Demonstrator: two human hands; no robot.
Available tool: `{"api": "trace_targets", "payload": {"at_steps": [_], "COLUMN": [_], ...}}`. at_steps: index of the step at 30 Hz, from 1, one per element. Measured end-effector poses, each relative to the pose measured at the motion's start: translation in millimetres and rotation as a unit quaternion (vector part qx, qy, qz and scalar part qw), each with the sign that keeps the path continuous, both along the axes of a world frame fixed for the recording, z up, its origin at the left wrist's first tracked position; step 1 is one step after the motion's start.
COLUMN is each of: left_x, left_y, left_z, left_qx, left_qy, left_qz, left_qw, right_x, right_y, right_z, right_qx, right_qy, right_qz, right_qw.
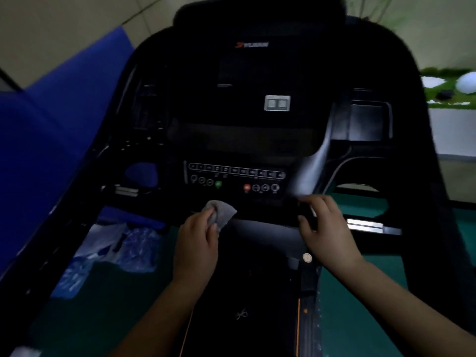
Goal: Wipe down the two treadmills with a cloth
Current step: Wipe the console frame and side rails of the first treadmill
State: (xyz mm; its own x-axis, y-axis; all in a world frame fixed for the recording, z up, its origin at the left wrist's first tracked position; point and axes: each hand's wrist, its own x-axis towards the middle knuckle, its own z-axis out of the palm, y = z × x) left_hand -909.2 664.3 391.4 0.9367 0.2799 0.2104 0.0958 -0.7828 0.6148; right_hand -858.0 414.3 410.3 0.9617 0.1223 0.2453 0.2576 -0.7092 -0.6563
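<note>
The cloth pinched in the left hand's fingers looks soft, grey, matt; the treadmill console beyond the fingertips is smooth black plastic, faintly glossy; a handrail plate beside the right hand's fingers gleams like brushed metal.

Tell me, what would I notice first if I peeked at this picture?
Probably the big black treadmill console filling the middle, with its green button and red button glowing low down. Just below, the left hand holds a grey cloth, and the right hand grips a dark bar.
</note>
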Motion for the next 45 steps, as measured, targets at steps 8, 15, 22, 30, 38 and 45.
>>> {"api": "trace_targets", "payload": {"at_steps": [8,15,22,30,38,45], "left_x": [12,55,95,101,98,105], "left_y": [120,204,203,232,174,251], "left_z": [-7,-21,-63,-75,-69,-59], "left_qx": [-0.114,-0.043,0.005,0.094,0.039,0.148], "left_qy": [0.023,-0.027,-0.025,-0.05,-0.029,-0.039], "left_qz": [0.097,0.132,0.073,-0.01,0.038,0.042], "left_qw": [0.988,0.99,0.997,0.994,0.998,0.987], "right_x": [44,99,144,149,147,149], "right_y": [113,195,231,234,237,233], "right_z": [-2,-6,-16,-26,-26,-28], "right_qx": [-0.042,-0.102,-0.22,-0.254,-0.261,-0.247], "right_qy": [0.021,-0.04,-0.101,-0.151,-0.159,-0.157], "right_qz": [0.113,0.128,0.117,0.089,0.077,0.089], "right_qw": [0.992,0.986,0.963,0.951,0.949,0.952]}}
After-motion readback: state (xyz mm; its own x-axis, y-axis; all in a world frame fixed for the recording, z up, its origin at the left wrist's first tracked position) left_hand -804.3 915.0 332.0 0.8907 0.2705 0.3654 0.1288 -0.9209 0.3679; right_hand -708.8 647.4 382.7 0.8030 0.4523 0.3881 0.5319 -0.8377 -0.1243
